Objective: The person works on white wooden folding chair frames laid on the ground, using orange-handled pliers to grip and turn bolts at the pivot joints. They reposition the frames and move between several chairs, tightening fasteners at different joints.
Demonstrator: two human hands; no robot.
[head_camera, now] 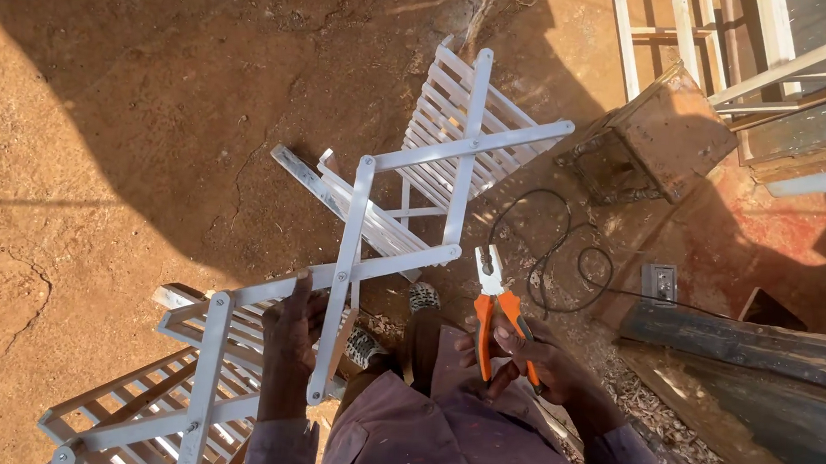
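Note:
My left hand (291, 335) grips a white wooden folding frame (354, 242) of crossed slats joined by bolts, holding a slat near the lower crossing. My right hand (521, 356) is shut on the orange handles of a pair of pliers (495, 301), jaws pointing up and slightly apart, just right of the frame's slat end. A white slatted folding chair (459, 129) lies on the ground beyond the frame. More white slatted pieces (159, 398) lie at the lower left under my left arm.
Reddish dirt ground (99, 142) spreads to the left. A black cable (557, 257) coils on the ground toward a socket plate (660, 281). A rusty metal box (652, 137) sits at the upper right beside white frames (736, 41). Dark planks (763, 353) lie at the right.

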